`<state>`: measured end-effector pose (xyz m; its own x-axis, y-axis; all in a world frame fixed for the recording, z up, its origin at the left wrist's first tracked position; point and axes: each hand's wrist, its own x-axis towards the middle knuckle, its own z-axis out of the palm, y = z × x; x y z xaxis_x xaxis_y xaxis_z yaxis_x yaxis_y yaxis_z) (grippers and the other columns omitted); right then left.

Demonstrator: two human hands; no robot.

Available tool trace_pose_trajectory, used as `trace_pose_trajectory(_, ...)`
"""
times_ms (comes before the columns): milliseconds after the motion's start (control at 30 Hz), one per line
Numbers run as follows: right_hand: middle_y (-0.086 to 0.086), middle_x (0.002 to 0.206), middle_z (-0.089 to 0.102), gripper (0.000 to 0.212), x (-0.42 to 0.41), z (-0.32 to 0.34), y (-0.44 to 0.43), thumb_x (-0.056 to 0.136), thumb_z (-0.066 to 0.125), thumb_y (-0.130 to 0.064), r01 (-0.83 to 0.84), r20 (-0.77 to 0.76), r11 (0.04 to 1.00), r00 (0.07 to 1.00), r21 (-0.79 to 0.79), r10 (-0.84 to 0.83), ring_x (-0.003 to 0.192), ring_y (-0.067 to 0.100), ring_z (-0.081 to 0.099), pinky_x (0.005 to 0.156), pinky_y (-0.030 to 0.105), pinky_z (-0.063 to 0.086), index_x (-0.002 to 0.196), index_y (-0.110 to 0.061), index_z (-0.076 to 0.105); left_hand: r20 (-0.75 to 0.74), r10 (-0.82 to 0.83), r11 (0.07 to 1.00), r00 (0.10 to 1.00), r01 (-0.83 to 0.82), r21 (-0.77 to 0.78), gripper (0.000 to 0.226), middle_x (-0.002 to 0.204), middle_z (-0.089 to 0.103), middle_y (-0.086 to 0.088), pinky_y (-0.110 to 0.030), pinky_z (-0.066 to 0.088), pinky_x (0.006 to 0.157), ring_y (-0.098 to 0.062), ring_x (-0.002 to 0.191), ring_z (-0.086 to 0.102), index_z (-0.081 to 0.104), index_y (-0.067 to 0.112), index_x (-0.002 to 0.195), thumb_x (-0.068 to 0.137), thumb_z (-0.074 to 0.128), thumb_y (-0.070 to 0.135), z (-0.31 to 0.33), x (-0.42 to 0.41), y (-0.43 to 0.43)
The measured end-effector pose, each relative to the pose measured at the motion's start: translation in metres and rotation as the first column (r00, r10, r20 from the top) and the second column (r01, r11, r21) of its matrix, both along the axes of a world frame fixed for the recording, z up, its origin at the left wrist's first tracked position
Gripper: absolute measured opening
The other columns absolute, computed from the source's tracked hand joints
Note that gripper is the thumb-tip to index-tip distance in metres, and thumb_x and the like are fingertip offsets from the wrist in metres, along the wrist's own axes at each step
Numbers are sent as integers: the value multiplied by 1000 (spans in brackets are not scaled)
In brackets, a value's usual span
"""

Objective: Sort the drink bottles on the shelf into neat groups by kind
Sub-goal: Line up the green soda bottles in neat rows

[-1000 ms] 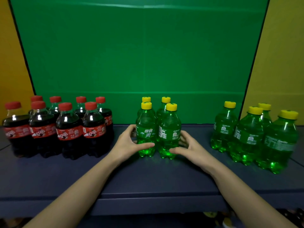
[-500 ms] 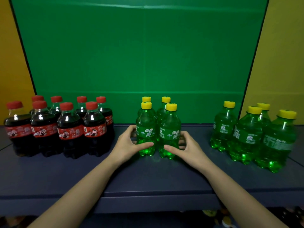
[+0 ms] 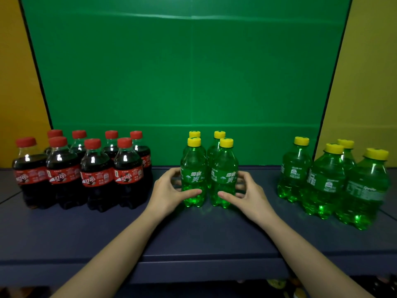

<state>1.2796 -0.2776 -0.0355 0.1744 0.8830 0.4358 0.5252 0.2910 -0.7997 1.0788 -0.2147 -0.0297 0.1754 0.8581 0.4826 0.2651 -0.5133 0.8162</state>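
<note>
Behind the front green bottles (image 3: pixel 209 179), both hands' (image 3: pixel 169 191) (image 3: pixel 250 193) cupped fingers hide; rear pair mostly covered.

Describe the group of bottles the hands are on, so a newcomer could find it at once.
On the dark shelf before the green backdrop, look to the middle. The centre green bottles, four with yellow caps, stand between the left hand and right hand, apart from both other groups.
</note>
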Motion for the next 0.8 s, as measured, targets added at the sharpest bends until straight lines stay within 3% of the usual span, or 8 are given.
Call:
trace_pose_trajectory(200, -4, 120, 45, 70, -8, 3, 3, 75, 74, -29, 7, 47, 1000, 999, -7, -6, 108, 9, 45, 85, 19, 42, 132, -12, 38, -28, 21, 1000, 999, -21, -1, 66, 101, 65, -3, -6, 48, 66, -7, 86, 60, 56, 9, 114, 58, 87, 21, 2, 0, -2)
trace_pose_trajectory(333, -4, 121, 46, 70, -9, 4, 2, 76, 74, -29, -2, 38, 999, 999, -35, 4, 111, 9, 45, 88, 20, 41, 133, -13, 37, -63, 23, 1000, 998, -23, -2, 72, 112, 62, -5, -16, 47, 78, -15, 100, 59, 52, 9, 120, 59, 86, 26, 1, 0, -3)
trace_pose_trajectory(467, -4, 118, 55, 56, -4, 4, -7, 77, 72, -31, 47, 30, 999, 998, 8, -47, 107, 10, 53, 90, 20, 41, 125, -16, 48, -114, 193, 945, 975, -153, 290, 75, 113, 45, 5, -17, 37, 87, -11, 103, 48, 46, 8, 124, 65, 82, 36, 7, 2, -16)
trace_pose_trajectory(533, -3, 113, 59, 39, 1, 5, -16, 80, 70, -24, 111, 1, 990, 994, 93, -111, 101, 12, 57, 87, 19, 43, 116, -16, 54, -44, 237, 867, 971, -190, 461, 60, 107, 46, 4, -20, 39, 87, -12, 101, 48, 49, 7, 116, 72, 73, 41, 11, 0, -22)
trace_pose_trajectory(633, -2, 100, 62, 21, 16, 7, -41, 84, 64, -9, 238, -44, 942, 971, 235, -235, 90, 14, 59, 79, 14, 46, 101, -19, 57, -6, 173, 745, 985, -126, 655, 28, 94, 52, 1, -16, 40, 77, -8, 87, 47, 54, 8, 101, 81, 59, 27, 14, 3, -33)
trace_pose_trajectory(733, 2, 97, 62, 21, 37, 9, -73, 85, 60, -1, 405, -83, 842, 911, 357, -403, 84, 5, 57, 74, 7, 43, 97, -18, 58, -120, 59, 650, 991, 53, 758, 9, 83, 57, -2, -27, 45, 68, -13, 76, 50, 56, 9, 90, 82, 55, 13, 14, 17, -45)
trace_pose_trajectory(800, 6, 104, 58, 23, 52, 8, -91, 85, 58, 0, 520, -104, 764, 846, 382, -524, 88, 10, 56, 77, 10, 43, 103, -14, 56, -207, -17, 637, 978, 170, 752, 6, 81, 58, -2, -28, 45, 65, -14, 75, 52, 57, 9, 87, 82, 55, 12, 13, 32, -54)
